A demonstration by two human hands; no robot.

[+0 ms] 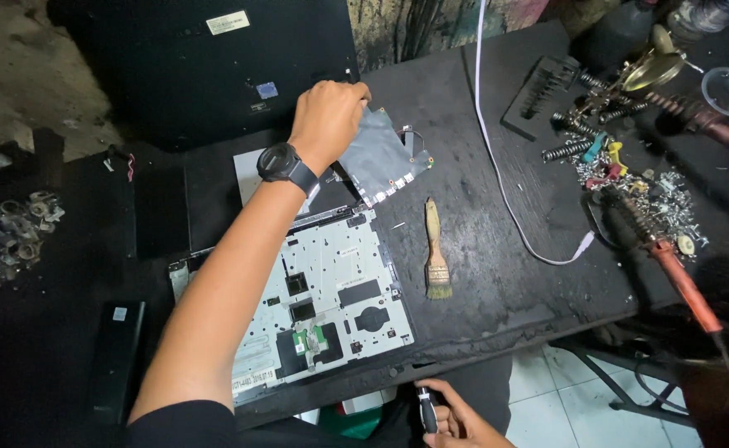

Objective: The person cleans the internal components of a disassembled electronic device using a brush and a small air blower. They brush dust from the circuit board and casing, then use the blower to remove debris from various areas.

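Observation:
My left hand (329, 116), with a black watch on the wrist, reaches across the dark bench and grips a grey circuit board (381, 159) by its upper edge, holding it tilted above the bench. Below the arm lies an opened laptop chassis (340, 286) with its silver inner plate facing up. My right hand (456, 419) is at the bottom edge, below the bench edge, closed around a small black-handled tool (427, 408), likely a screwdriver. A small wooden-handled brush (436, 249) lies just right of the chassis.
A white cable (497, 166) snakes across the bench. At the right lie a soldering iron with an orange handle (671, 265), loose screws and springs (630, 178) and a magnifier (728, 90). A black panel (215, 66) is at the back, a black slab (116, 357) at left.

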